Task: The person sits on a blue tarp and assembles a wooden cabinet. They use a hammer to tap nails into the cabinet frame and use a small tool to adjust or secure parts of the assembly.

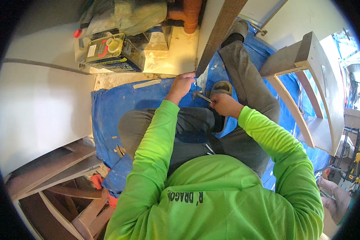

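Observation:
My right hand (pixel 227 105) is closed round the handle of a hammer (pixel 204 98). The hammer's dark head points left, toward my left hand and just below the foot of a dark wooden post (pixel 217 38). My left hand (pixel 181 85) reaches forward to the post's lower end, its fingers pressed together against the edge there. Whatever those fingertips may hold is too small to make out. Beneath both hands lies a blue tarp (pixel 144 96), and my legs are folded on it.
A rectangular metal can (pixel 115 54) stands at the upper left, by an orange pipe (pixel 191 16). To the right is a curved wooden frame (pixel 290 106). Curved wooden pieces (pixel 54 176) fill the lower left. A wood strip (pixel 147 84) lies on the tarp. Another person's leg (pixel 337 200) shows at lower right.

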`<state>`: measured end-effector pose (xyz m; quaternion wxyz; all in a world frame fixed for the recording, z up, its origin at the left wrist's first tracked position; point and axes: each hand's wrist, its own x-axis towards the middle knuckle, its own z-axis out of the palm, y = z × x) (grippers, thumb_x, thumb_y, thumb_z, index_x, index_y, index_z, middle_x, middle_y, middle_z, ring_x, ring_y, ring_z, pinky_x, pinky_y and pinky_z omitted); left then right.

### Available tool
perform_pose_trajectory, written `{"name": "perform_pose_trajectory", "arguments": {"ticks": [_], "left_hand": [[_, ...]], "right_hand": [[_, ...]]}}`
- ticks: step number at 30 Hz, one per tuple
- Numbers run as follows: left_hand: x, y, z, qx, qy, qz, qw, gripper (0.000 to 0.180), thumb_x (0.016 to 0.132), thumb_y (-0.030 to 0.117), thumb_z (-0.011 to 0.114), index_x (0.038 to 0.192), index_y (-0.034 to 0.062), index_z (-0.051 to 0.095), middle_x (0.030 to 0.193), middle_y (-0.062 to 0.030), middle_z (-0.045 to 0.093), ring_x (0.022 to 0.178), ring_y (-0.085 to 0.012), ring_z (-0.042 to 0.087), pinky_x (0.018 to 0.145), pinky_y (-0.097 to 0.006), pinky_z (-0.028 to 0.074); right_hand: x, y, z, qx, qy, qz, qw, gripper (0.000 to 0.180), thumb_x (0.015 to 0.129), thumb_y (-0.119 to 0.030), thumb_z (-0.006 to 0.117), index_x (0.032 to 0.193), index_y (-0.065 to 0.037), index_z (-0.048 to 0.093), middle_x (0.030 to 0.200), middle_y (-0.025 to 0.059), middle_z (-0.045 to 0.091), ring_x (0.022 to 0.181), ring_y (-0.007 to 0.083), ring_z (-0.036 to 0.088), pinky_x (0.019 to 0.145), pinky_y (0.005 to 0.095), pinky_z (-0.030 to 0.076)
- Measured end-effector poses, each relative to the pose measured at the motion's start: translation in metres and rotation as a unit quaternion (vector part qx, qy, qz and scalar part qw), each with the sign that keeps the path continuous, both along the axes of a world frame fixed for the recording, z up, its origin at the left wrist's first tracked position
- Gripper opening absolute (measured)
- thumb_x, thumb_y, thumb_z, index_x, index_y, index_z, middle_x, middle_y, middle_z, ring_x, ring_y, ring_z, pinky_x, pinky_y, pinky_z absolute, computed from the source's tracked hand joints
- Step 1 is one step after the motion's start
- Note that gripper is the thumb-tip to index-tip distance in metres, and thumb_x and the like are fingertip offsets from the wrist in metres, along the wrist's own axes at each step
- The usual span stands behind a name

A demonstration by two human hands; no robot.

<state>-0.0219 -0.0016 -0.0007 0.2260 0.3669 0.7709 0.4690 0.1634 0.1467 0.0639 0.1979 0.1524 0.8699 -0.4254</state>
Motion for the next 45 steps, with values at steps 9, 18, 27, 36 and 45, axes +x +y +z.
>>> {"name": "perform_pose_trajectory", "arguments": {"ticks": [9,18,27,36,45], "left_hand": [[-0.012,0.002,-0.013,0.059,-0.051,-0.039,0.996,0.033,0.082,0.003,0.061,0.114,-0.0053,0.067,0.116,-0.018,0.068,0.111,-0.0287,0.064,0.098,-0.035,0.049],[-0.01,0.0,0.013,-0.008,-0.016,-0.065,0.998,0.035,0.082,0.005,0.06,0.115,-0.0031,0.067,0.118,-0.0153,0.068,0.113,-0.0258,0.062,0.099,-0.033,0.047],[0.009,0.004,0.021,0.064,-0.02,0.033,0.997,0.033,0.085,0.015,0.058,0.112,-0.0024,0.066,0.105,-0.0242,0.068,0.1,-0.0372,0.065,0.088,-0.042,0.051],[0.042,0.017,0.1,0.097,0.192,0.172,0.961,0.032,0.087,0.014,0.055,0.112,-0.0022,0.065,0.101,-0.0263,0.066,0.097,-0.0418,0.062,0.086,-0.048,0.05],[0.02,0.021,0.174,0.286,0.201,0.146,0.925,0.02,0.087,0.022,0.071,0.085,0.0033,0.062,0.08,-0.0136,0.064,0.079,-0.033,0.065,0.069,-0.041,0.051]], "right_hand": [[-0.023,0.023,-0.038,0.287,0.109,0.127,0.943,0.015,0.086,-0.016,0.058,0.098,-0.008,0.063,0.092,0.0153,0.068,0.085,0.0351,0.068,0.071,0.0475,0.054],[-0.019,0.03,-0.04,0.297,0.132,0.178,0.929,0.016,0.087,-0.015,0.055,0.101,-0.01,0.062,0.094,0.0125,0.067,0.082,0.0342,0.068,0.068,0.0475,0.054],[-0.004,0.026,-0.013,0.266,0.145,0.169,0.938,0.013,0.083,-0.018,0.059,0.092,-0.01,0.064,0.086,0.0159,0.069,0.076,0.0374,0.067,0.066,0.0501,0.052],[0.072,0.018,0.104,0.232,0.129,0.16,0.951,0.011,0.082,-0.016,0.064,0.09,-0.008,0.064,0.083,0.0156,0.066,0.078,0.038,0.065,0.067,0.0496,0.051],[0.075,0.0,0.214,0.21,0.268,0.086,0.936,0.015,0.089,-0.018,0.065,0.094,-0.005,0.062,0.083,0.0165,0.064,0.075,0.0385,0.063,0.063,0.0452,0.05]]}}
